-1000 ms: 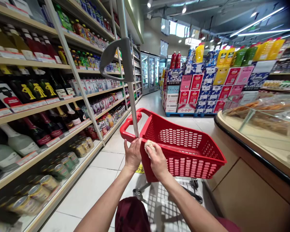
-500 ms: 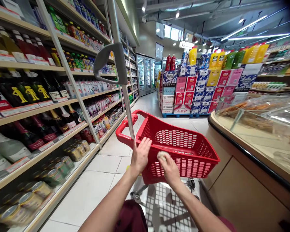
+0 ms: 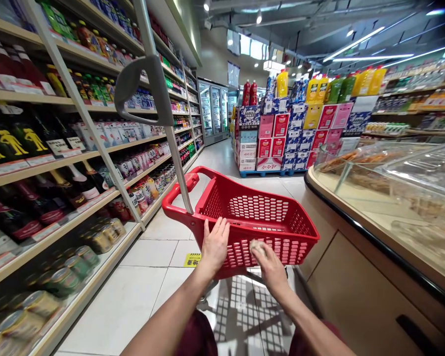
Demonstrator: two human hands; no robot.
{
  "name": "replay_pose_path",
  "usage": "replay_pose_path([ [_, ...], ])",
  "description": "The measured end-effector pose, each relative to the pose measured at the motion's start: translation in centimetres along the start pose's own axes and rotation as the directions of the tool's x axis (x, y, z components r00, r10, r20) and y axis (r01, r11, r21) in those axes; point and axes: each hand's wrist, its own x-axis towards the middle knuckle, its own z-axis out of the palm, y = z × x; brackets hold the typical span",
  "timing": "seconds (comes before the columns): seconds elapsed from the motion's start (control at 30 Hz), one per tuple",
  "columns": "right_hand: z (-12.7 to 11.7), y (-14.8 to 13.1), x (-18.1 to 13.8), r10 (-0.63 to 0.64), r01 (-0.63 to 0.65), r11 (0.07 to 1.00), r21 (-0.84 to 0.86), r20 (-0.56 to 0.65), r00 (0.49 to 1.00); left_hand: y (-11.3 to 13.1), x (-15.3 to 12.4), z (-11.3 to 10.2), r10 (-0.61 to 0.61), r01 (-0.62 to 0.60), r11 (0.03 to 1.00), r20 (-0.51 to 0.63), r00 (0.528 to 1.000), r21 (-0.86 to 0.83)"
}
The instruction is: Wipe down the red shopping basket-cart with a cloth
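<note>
Right hand (image 3: 270,266) pinches a pale cloth (image 3: 258,246), partly hidden, at its ten o'clock; left hand (image 3: 215,247) lies spread against the red basket (image 3: 244,230).

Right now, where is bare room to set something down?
White floor tiles lie bare between the drinks shelving and the red shopping cart, around a yellow floor sticker, and between the cart and the stacked cartons. Crowded: the shelving, and the cart's near wall, where left hand, right hand and pale cloth are.

- Moved left hand (image 3: 215,245) from the pole's foot (image 3: 187,205) along the basket's rim (image 3: 300,238).
- Carried cloth (image 3: 257,248) in right hand (image 3: 273,271) from corner to slotted side (image 3: 237,253).
</note>
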Motion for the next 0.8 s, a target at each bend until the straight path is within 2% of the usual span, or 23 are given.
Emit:
replay_pose_path([
  [0.1, -0.3, 0.6, 0.3, 0.047, -0.050, 0.998, -0.023, -0.109, 0.993, 1.1, 0.2, 0.3, 0.019, -0.019, 1.000, 0.011, 1.000, 0.008],
  [0.27, -0.5, 1.9, -1.7, 0.016, -0.017, 0.995, -0.097, -0.007, 1.000, 2.8, 0.2, 1.0, 0.050, -0.051, 0.998, 0.042, 0.998, 0.027],
  [0.43, -1.6, 3.7, -1.9, 0.084, -0.104, 0.984, -0.145, -0.136, 0.987, 3.3, 0.3, 1.5, 0.049, -0.049, 0.999, 0.040, 0.998, -0.011],
  [0.47, -1.8, 4.1, -2.0, 0.095, -0.115, 0.980, -0.160, -0.129, 0.987, 3.4, 0.4, 1.6, 0.046, -0.045, 0.999, 0.045, 0.998, -0.013],
  [0.63, -2.1, 5.7, -3.9, 0.100, -0.088, 0.979, -0.182, 0.061, 0.993, 3.7, 0.5, 1.8, 0.066, -0.066, 0.998, 0.052, 0.996, -0.002],
  [0.8, -2.8, 5.9, -2.9, 0.139, -0.154, 0.972, -0.176, -0.095, 0.986, 5.4, 0.7, 2.5, 0.098, -0.098, 0.995, 0.062, 0.993, -0.003],
])
